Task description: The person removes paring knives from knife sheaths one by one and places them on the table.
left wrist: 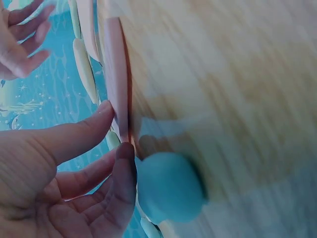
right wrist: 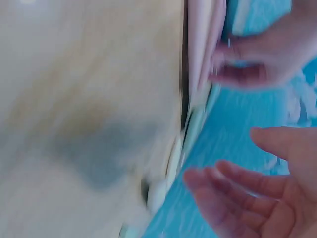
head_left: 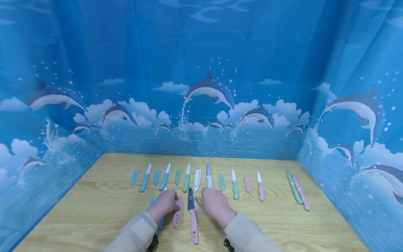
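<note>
My left hand [head_left: 164,202] pinches the top end of a pink knife sheath [head_left: 177,217] with slots, between thumb and fingers; the left wrist view shows this sheath [left wrist: 117,74] on the wood. To its right lies a pink-handled knife [head_left: 193,225], its dark blade [head_left: 190,199] pointing away from me. My right hand [head_left: 215,204] hovers beside that blade, fingers loosely bent and holding nothing, as the right wrist view shows of the hand [right wrist: 252,193]. Partly hidden under my left hand is a blue-handled knife or sheath [head_left: 161,223]; its rounded blue end [left wrist: 171,187] appears near my fingers.
Behind the hands runs a row of small knives and sheaths, among them a blue knife [head_left: 145,182], a white sheath [head_left: 197,180], a green knife [head_left: 235,189] and a pink knife [head_left: 261,190]. A green item [head_left: 294,187] and a pink one [head_left: 301,194] lie together at right.
</note>
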Available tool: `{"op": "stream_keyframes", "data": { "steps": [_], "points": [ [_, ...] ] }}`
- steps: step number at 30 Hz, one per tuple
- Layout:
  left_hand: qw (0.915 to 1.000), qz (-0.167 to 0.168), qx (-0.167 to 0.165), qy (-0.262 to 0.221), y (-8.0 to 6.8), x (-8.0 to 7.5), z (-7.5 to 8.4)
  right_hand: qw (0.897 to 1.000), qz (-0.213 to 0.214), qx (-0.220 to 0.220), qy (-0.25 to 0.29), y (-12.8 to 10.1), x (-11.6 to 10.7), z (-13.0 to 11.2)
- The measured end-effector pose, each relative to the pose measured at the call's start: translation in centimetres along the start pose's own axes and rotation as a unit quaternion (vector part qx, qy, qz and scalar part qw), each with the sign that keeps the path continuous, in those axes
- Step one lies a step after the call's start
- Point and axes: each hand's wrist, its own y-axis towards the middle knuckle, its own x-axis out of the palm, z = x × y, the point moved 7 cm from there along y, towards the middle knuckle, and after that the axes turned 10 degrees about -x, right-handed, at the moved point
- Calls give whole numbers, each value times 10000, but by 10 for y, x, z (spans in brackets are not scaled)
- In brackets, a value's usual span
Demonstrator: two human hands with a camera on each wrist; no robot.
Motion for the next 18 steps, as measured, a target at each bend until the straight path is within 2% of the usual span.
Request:
{"op": "stream_keyframes", "data": {
  "steps": [4,7,13,18],
  "points": [
    [9999,-47,-76,-47,-1,0,-1,9987,436,225,-121,1,-17,29],
    [9999,-57,-112,-107,-1,1,-3,9974,517,483,-100,0,-27,59],
    [9998,34,-103,-153,0,-1,-6,9950,391,915,-40,-10,-44,123],
    [9998,-75,-77,-148,1,1,-5,9916,216,1270,125,-28,-57,179]
  ]
}}
